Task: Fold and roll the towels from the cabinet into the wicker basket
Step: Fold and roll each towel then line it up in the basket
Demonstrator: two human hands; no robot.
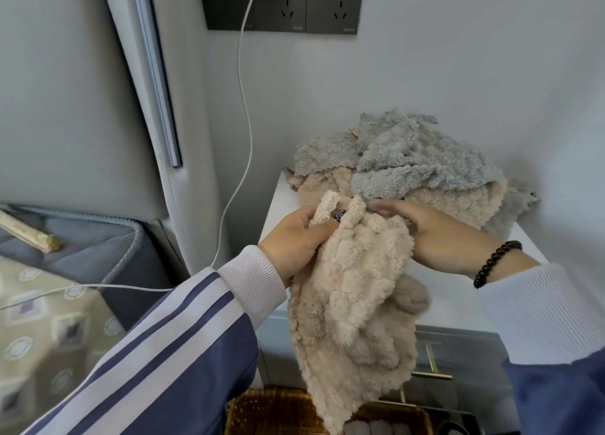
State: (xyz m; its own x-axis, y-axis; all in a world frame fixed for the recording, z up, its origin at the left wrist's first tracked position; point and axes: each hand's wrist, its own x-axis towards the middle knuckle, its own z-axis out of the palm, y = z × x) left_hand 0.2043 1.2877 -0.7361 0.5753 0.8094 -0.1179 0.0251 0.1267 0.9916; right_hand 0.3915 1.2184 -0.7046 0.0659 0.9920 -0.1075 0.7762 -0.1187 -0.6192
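The left hand [294,238] holds in its grip one fluffy beige towel [350,303], hanging above the woven wicker basket [262,411]; the right hand [435,235] fingers it loosely; two crumpled plush towels [409,162] lie on the white cabinet [281,202]
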